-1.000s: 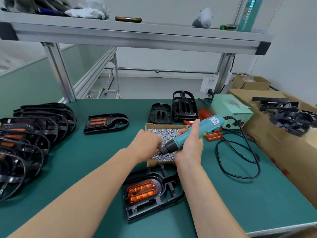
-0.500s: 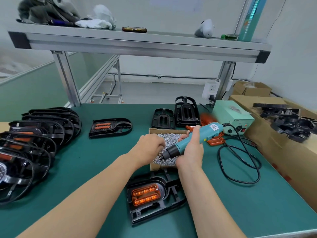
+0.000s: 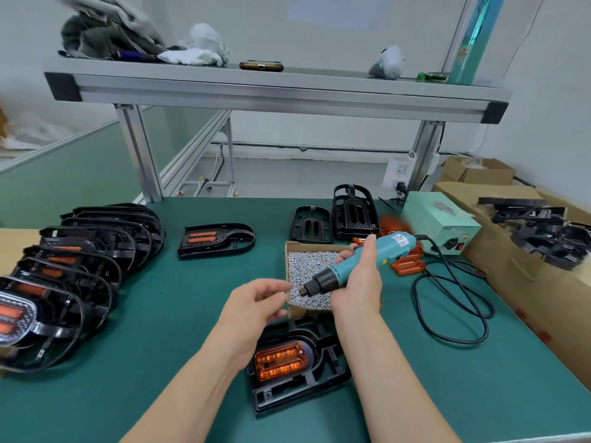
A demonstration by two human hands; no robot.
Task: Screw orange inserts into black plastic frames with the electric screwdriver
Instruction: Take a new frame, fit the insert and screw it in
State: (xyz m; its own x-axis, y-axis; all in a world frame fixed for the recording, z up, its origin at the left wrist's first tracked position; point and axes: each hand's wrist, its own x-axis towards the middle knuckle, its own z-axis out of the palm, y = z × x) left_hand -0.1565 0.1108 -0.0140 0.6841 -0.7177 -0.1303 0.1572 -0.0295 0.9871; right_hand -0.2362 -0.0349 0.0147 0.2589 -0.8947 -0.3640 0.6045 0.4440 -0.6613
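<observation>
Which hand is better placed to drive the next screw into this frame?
Right: the right hand grips the electric screwdriver, just beyond the frame; the left hand only seems to pinch a screw at its bit.

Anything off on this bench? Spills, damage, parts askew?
Nothing spilled or visibly damaged: the screws sit inside their cardboard box. Only untidy bits: the screwdriver cord lies in loose loops on the mat beside the right hand, and black frames are heaped unevenly on the carton at far right.
</observation>
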